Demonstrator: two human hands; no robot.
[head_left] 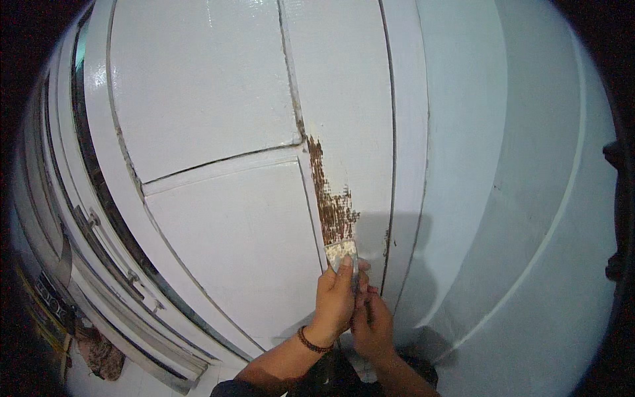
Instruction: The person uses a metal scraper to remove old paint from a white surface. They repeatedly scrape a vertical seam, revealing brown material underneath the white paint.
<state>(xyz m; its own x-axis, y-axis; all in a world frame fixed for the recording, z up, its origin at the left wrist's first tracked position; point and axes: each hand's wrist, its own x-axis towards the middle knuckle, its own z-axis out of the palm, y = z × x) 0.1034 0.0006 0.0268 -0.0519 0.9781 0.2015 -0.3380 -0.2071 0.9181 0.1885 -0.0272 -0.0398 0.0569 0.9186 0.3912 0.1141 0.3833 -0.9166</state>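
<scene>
A white panelled door [218, 218] fills the view. On its right vertical rail a brown strip of scraped bare wood [333, 210] runs downward. A flat scraper blade [342, 252], smeared with pale paint, presses against the door just below that patch. My left hand [335, 298], with a beaded bracelet on the wrist, wraps around the tool right behind the blade. My right hand [372, 322] grips the tool's handle lower down, touching the left hand. The handle itself is hidden by both hands.
The door frame [407, 165] and a white wall [516, 218] stand to the right. At the left edge are metal window or door tracks [99, 245], with a crumpled cloth [102, 354] on the floor at the lower left.
</scene>
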